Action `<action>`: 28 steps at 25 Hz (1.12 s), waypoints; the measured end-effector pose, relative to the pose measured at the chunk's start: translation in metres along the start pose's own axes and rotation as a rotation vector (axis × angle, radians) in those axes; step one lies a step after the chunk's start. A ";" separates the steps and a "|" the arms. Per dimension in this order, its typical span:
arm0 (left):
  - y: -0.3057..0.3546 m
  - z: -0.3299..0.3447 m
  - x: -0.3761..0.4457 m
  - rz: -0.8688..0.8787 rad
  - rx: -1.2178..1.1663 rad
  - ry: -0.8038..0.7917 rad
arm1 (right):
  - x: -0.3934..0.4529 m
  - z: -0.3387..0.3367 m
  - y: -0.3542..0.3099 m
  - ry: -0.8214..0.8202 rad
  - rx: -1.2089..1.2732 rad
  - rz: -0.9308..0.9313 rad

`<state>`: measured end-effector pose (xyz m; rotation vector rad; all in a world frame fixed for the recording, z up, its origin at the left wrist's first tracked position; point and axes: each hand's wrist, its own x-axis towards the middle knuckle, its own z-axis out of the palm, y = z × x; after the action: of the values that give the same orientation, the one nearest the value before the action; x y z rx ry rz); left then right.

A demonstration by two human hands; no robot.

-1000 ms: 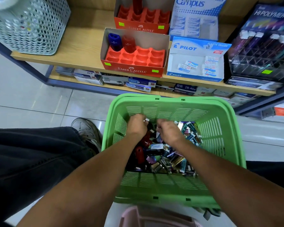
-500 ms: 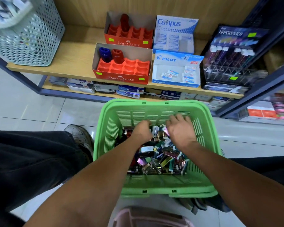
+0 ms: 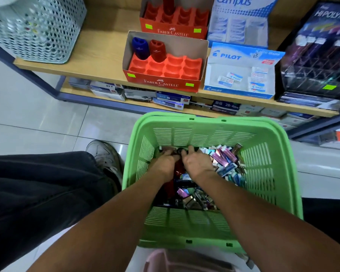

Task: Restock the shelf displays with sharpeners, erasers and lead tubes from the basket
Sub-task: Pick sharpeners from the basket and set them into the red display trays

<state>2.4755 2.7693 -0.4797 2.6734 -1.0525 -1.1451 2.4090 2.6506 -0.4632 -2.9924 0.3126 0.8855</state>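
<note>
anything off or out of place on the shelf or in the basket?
Nothing damaged or spilled. The front red Faber-Castell sharpener tray holds only two sharpeners, blue and red. Both hands, left and right, dig in the green plastic basket.

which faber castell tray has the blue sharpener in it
The front Faber-Castell tray, nearest the green basket: it holds a blue sharpener beside a red one. The rear tray shows only red.

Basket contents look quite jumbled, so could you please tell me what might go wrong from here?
1. Both hands, left and right, dig into the basket; sharpeners sit among mixed lead tubes, so the wrong item may be picked.
2. The front tray stands at the shelf edge; a careless push might nudge it off.
</note>
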 end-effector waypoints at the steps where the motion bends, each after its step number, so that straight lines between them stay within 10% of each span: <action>1: 0.001 0.001 0.000 -0.007 0.011 -0.002 | 0.002 -0.001 -0.002 0.000 -0.020 -0.015; 16: 0.021 -0.021 -0.013 -0.304 -0.069 0.107 | -0.078 -0.037 0.092 -0.073 -0.064 0.227; 28: 0.008 -0.023 0.007 -0.414 -0.415 0.292 | 0.027 -0.006 -0.026 -0.019 0.361 -0.205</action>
<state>2.4895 2.7538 -0.4653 2.6538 -0.1909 -0.8539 2.4393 2.6708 -0.4745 -2.6248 0.1429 0.7448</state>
